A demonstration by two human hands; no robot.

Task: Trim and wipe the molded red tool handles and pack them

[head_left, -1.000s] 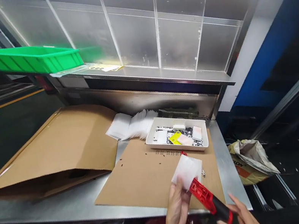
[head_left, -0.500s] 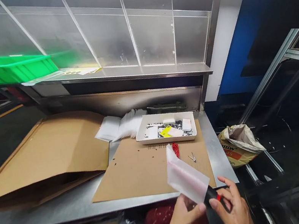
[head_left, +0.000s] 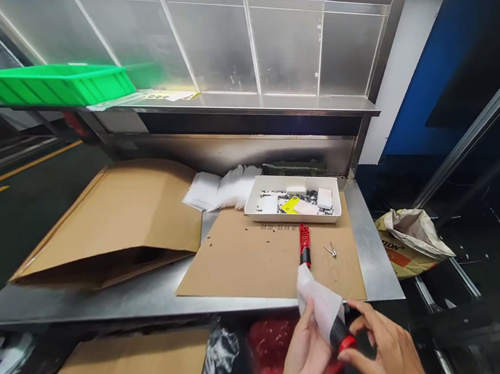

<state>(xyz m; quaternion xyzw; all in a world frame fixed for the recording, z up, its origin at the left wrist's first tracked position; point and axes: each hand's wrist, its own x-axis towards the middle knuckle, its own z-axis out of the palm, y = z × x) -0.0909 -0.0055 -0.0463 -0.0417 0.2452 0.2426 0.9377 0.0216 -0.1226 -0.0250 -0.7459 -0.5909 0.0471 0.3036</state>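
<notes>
We've got the white foam pouch (head_left: 320, 307) pinched in our left hand (head_left: 304, 358), fingers closed on its lower edge, and our right hand (head_left: 388, 353) clamped w/ thumb and fingers on the red-black tool (head_left: 342, 338), now nearly all inside the pouch vs. half out a sec ago. Both sit just below the table edge (head_left: 381, 273). A second red tool (head_left: 304, 243) lies on the cardboard sheet (head_left: 248, 258), near the white tray (head_left: 298, 214).

The thin white foam pouch (head_left: 319, 307) hides most of the red-and-black tool (head_left: 342, 338) pinched between both hands. Wrists run off the bottom edge. Small dark parts in the white rectangular tray (head_left: 257, 213) are too tiny to identify.
</notes>
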